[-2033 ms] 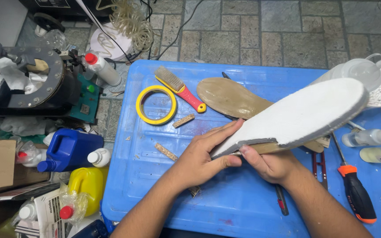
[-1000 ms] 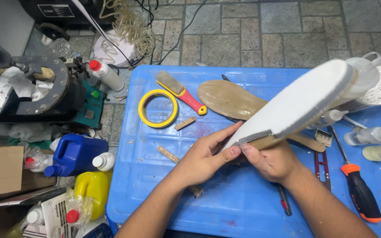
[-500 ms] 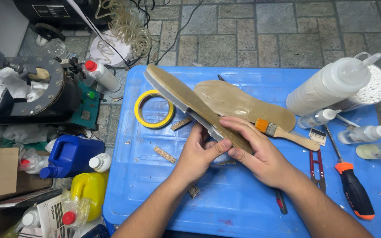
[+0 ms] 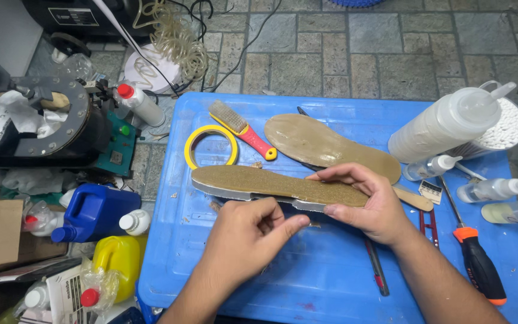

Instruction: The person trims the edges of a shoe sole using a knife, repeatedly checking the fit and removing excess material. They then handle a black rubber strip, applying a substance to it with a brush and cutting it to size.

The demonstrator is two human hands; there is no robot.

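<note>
A long shoe sole (image 4: pixel 253 182) with a brown, gritty top face and a pale edge lies flat across the blue lid (image 4: pixel 223 270). My right hand (image 4: pixel 370 204) grips its right end, fingers over the top. My left hand (image 4: pixel 252 235) is at the sole's near edge, thumb and fingers pinched together just below it. A second brown sole (image 4: pixel 325 146) lies behind, partly under my right hand.
On the lid: a yellow tape ring (image 4: pixel 211 146), a red-handled brush (image 4: pixel 242 128), a white squeeze bottle (image 4: pixel 451 120), small dropper bottles (image 4: pixel 491 189), a black-and-orange screwdriver (image 4: pixel 478 258), red snips (image 4: pixel 430 223). Left on the floor stand a blue jug (image 4: pixel 94 211), a yellow jug (image 4: pixel 117 258) and a machine (image 4: pixel 49 126).
The sole was held up with its white underside showing; it has been flipped over, turned and lowered, brown face up. My left hand has slid to its near edge.
</note>
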